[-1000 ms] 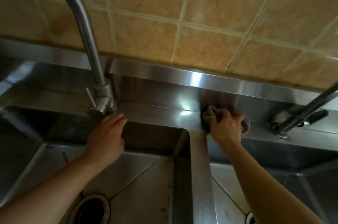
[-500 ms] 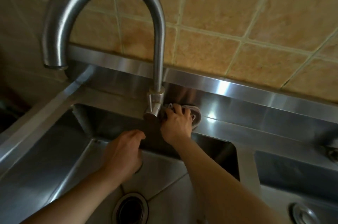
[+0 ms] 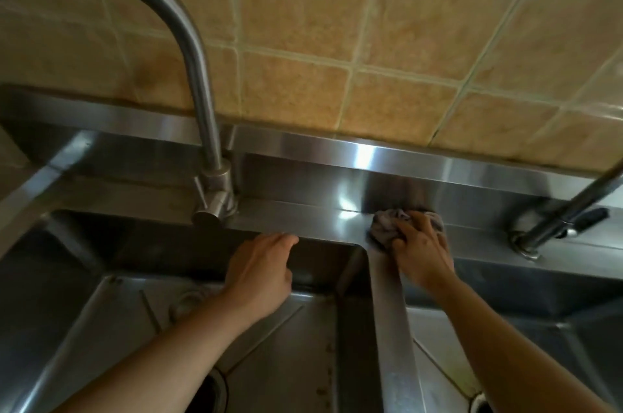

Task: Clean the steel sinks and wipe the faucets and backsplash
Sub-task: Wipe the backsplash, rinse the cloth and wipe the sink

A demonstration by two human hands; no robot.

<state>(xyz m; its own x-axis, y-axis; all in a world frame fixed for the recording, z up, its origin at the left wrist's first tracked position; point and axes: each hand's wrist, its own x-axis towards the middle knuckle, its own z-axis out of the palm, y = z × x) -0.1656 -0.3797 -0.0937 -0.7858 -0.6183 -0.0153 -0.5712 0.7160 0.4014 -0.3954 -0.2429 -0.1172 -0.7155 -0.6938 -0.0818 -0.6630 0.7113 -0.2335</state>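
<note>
Right hand [image 3: 421, 254] is bunched around a crumpled grey cloth [image 3: 387, 228], fingers curled over it, pressing it down on the steel ledge [image 3: 303, 215] just where the divider [image 3: 392, 328] between the two basins meets the back rim. The cloth pokes out ahead of the knuckles and to their left, touching the foot of the steel backsplash [image 3: 303, 176] (a bright glare sits on the metal just left of it).

Left hand [image 3: 261, 269] is flat and relaxed, fingers straight and together, holding nothing; its fingertips lie at the front edge of the same ledge, above the left sink [image 3: 286, 362]. Whether they actually press on the metal is hard to tell.

Up and to the left of that hand stands the gooseneck faucet [image 3: 202, 102], its base and stubby lever on the ledge, near the fingertips but apart from them. Off to the right of the cloth hand, well apart, a second faucet [image 3: 569, 206] slants in from the frame edge, with a dark lever at its foot.

Below the right forearm lies the right sink [image 3: 539, 328], its drain only partly in view at the bottom edge. The left basin's drain peeks out under the left forearm. Behind everything, tan wall tiles [image 3: 387, 24] with pale grout rise above the steel strip.
</note>
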